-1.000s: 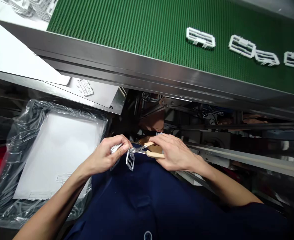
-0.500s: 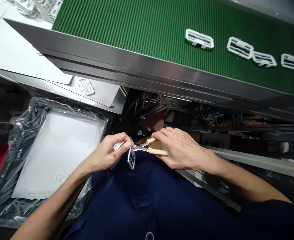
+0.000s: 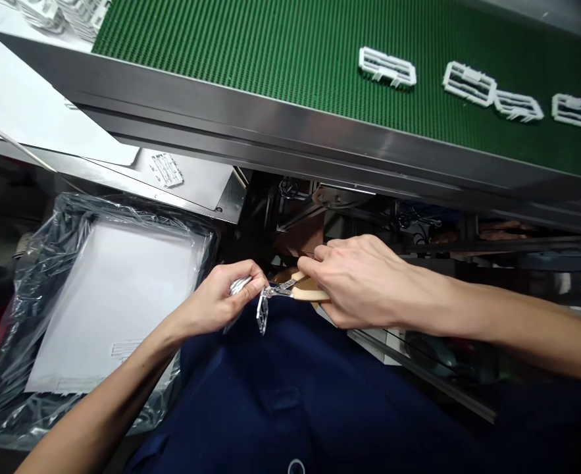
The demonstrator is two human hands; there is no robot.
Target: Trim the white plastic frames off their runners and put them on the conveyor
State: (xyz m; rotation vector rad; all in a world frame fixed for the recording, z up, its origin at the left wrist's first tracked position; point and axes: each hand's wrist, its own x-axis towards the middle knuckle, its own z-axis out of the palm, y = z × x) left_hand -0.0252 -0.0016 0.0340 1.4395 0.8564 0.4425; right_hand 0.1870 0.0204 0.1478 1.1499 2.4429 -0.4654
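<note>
In front of my dark blue shirt, my left hand [image 3: 228, 293] is closed around several white plastic parts. One white plastic frame [image 3: 262, 313] hangs below its fingertips, seen nearly edge-on. My right hand [image 3: 364, 283] grips a pair of nippers [image 3: 310, 294] with cream handles, which stand a little apart. The metal jaws meet the white frame right beside my left thumb and fingertips. Whether the blades are closed on the plastic is too small to tell.
Several white plastic frames [image 3: 387, 67] lie on the green conveyor belt [image 3: 251, 46]. On the left is a crate lined with clear plastic [image 3: 38, 283], holding a white sheet [image 3: 122, 283]. Another white part [image 3: 168, 170] rests on the metal ledge; stacked parts [image 3: 80, 16] stand at top left.
My right hand has rolled slightly, its forearm now higher, with the nippers still at the frame. The hanging frame has turned more edge-on. The view has shifted a little.
</note>
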